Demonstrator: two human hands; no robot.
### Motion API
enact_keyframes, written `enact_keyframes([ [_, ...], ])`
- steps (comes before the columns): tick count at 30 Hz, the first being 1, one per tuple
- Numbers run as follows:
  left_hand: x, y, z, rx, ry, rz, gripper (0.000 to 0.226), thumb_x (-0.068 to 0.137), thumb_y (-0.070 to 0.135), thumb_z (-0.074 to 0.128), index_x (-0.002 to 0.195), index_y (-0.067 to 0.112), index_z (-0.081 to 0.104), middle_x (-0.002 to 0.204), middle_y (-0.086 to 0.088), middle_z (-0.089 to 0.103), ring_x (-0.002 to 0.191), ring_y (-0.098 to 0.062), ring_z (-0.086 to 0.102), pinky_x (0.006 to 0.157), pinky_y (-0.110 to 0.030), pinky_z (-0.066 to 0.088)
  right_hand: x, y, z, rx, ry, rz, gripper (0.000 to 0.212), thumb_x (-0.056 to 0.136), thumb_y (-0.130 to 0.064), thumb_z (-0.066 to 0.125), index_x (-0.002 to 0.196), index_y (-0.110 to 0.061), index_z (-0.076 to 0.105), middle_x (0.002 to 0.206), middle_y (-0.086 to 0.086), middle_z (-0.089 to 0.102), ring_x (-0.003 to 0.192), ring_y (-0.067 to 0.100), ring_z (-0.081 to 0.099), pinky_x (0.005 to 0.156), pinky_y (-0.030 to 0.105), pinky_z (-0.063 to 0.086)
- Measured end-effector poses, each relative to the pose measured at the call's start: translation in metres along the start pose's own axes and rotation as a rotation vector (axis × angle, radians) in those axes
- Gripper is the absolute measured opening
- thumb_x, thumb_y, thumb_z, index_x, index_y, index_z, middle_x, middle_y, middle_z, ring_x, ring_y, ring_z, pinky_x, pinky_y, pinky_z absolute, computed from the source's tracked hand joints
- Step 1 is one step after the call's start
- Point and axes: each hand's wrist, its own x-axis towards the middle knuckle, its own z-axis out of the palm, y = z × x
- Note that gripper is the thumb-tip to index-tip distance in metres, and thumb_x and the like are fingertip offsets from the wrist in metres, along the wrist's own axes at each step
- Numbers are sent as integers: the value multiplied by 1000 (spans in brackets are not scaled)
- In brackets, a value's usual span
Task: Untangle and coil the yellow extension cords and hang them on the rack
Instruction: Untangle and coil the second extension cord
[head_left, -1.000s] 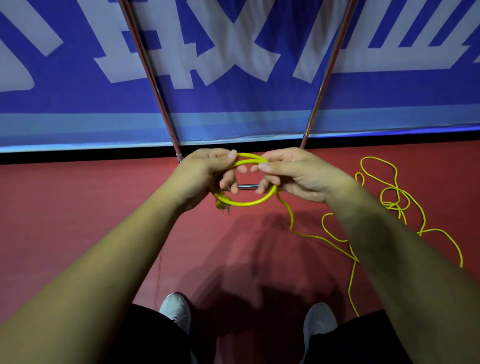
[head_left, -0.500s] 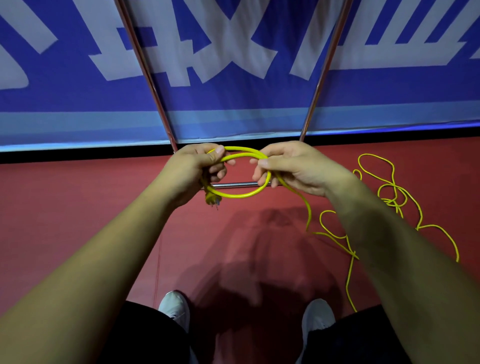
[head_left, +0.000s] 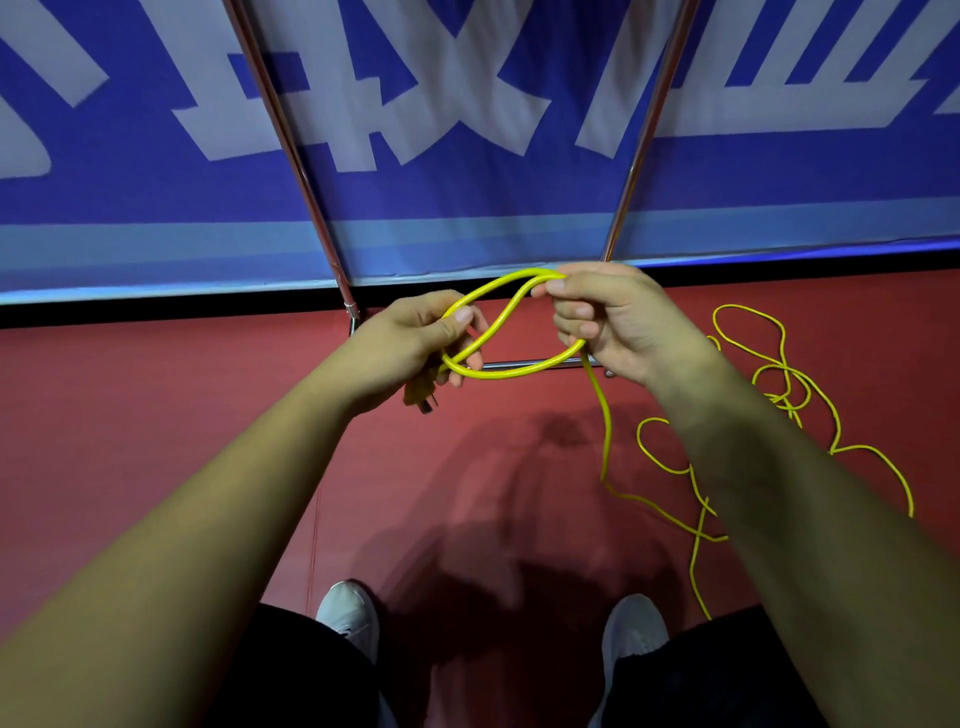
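1. While the left hand (head_left: 410, 343) holds one end of the coil, its thumb presses down on the yellow extension cord (head_left: 519, 371) and its fingers curl beneath.
2. The right hand (head_left: 618, 322) clamps the opposite end, thumb and curled fingers closed round the strands.
3. Between the 2 sets of fingers, the strands cross into an eye-shaped coil.
4. A plug (head_left: 423, 397) hangs just below the left fingers, too dim to make out in detail.
5. From under the right fingers, 1 strand drops to the red floor (head_left: 156, 441) and joins a loose tangle (head_left: 769, 371) beyond the right wrist.
6. The rack's (head_left: 293, 156) 2 metal poles rise beyond the fingers.
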Motion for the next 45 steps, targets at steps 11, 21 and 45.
enact_keyframes([
  [11,2,-6,-11,186,125,-103,32,103,23,51,83,9,71,76,-7,64,56,-7,53,62,-32,42,1,7,2,110,-175,-38,11,93,-7,49,86,-3,56,51,-2,39,49,13,39,58,29,41],
  [21,5,-13,-15,-113,215,-101,31,104,26,47,98,-1,62,88,-13,59,72,-15,60,68,-23,54,2,1,-9,72,-123,74,17,94,-5,42,91,-1,58,58,6,46,57,21,48,65,36,48],
  [45,7,-16,-9,-289,235,-7,32,95,32,55,105,4,65,85,-14,68,70,-21,66,70,-28,55,-1,2,13,-662,-24,-127,18,96,-20,61,82,-9,62,63,6,56,49,16,56,46,27,47],
])
